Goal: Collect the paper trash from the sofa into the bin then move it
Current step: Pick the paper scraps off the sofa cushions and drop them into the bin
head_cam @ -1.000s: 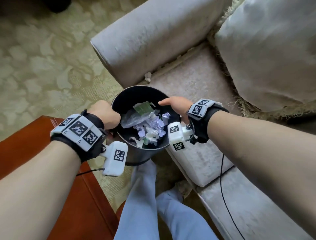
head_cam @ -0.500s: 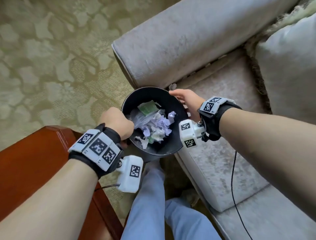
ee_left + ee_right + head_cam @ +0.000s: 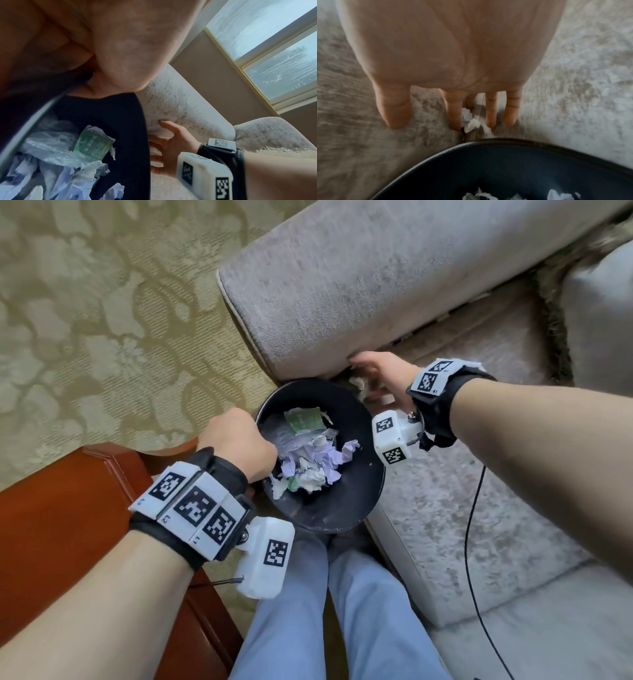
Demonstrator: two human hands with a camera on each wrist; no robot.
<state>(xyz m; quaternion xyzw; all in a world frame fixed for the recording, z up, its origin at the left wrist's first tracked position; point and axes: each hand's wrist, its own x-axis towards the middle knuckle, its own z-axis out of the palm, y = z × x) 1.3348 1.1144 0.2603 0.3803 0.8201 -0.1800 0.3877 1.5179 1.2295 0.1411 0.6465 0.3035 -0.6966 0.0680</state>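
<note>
A black round bin (image 3: 346, 510) (image 3: 130, 135) (image 3: 522, 169) is tilted against the front of the sofa seat, with several crumpled white, lilac and green papers (image 3: 308, 453) (image 3: 68, 169) inside. My left hand (image 3: 239, 440) grips the bin's near-left rim. My right hand (image 3: 376, 374) (image 3: 169, 146) (image 3: 471, 119) has straight, spread fingers reaching down at a small white paper scrap (image 3: 359, 383) (image 3: 471, 122) in the corner where the seat cushion meets the armrest. The scrap lies between the fingertips, just beyond the bin's rim.
The grey sofa armrest (image 3: 359, 278) rises right behind the bin, and the seat cushion (image 3: 479, 508) stretches to the right. A red-brown wooden table (image 3: 61, 525) stands at my left. Patterned green carpet (image 3: 102, 302) covers the floor; my legs (image 3: 308, 611) are below the bin.
My right hand has let go of the bin's far rim and reached forward to the scrap by the armrest. The bin has tilted toward the sofa, with my left hand still holding it.
</note>
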